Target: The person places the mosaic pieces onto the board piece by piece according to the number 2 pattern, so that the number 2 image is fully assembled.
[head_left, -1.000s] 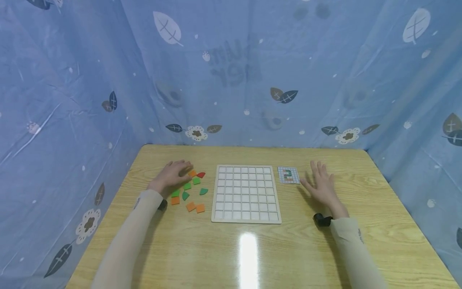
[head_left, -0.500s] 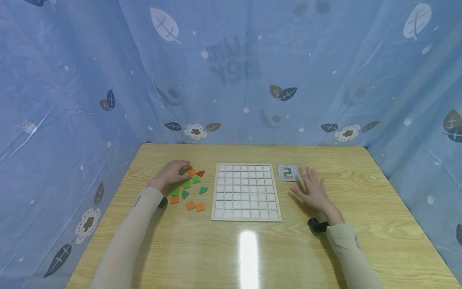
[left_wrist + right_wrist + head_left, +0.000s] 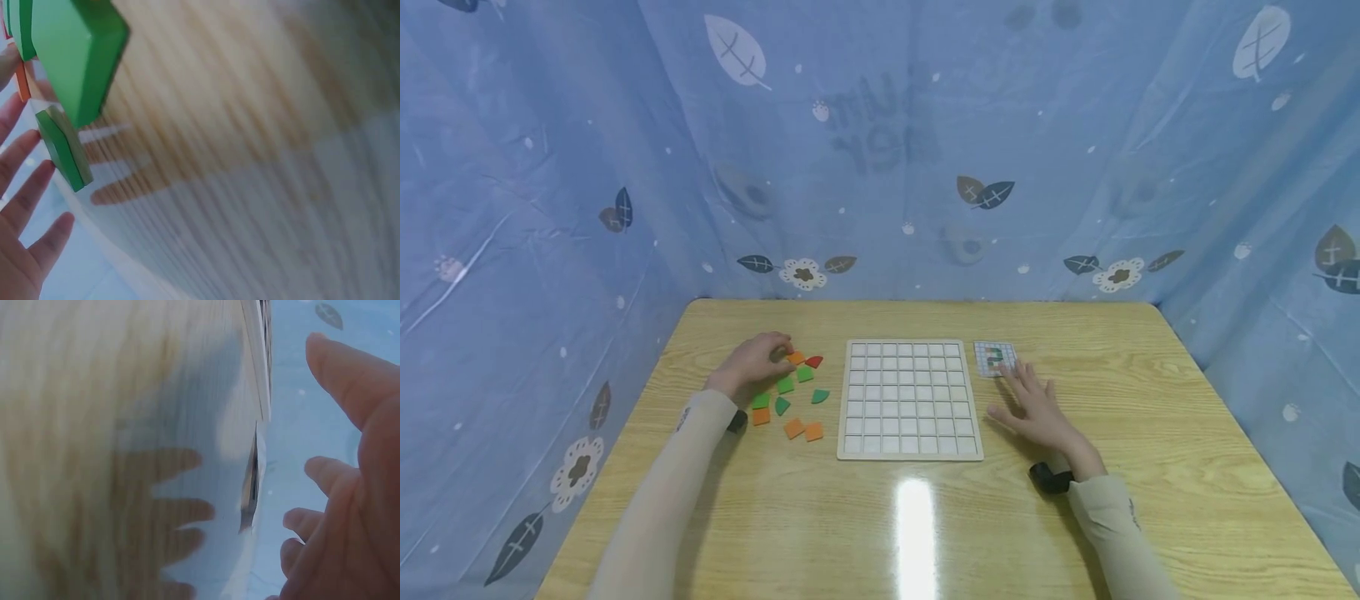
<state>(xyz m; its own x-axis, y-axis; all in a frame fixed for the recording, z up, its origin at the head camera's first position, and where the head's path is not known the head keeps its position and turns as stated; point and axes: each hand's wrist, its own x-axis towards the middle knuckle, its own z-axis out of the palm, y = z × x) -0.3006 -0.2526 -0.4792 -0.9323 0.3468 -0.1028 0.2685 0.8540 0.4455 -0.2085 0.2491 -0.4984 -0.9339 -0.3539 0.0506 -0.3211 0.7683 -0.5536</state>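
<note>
My left hand (image 3: 749,363) hovers at the far left part of the loose tiles, thumb and fingers beside an orange square tile (image 3: 795,357). In the left wrist view its fingers are spread and loosely extended; whether the thumb touches the tile is unclear. Close by lie a red quarter-circle tile (image 3: 814,362), green square tiles (image 3: 805,374) and dark green quarter-circle tiles (image 3: 821,396). My right hand (image 3: 1037,415) is held over the table with fingers spread, holding nothing. Its fingertips overlap the near edge of a small pattern card (image 3: 991,357), seemingly above it.
A white square grid board (image 3: 910,457) lies mid-table between the hands, its cells bare. More orange tiles (image 3: 814,431) lie left of it. The wooden table (image 3: 820,525) meets a blue patterned curtain (image 3: 880,233) at the back and sides.
My right hand has moved left and slightly nearer, from the card's right side to below it, partly over its edge. My left hand and the tiles have stayed in place.
</note>
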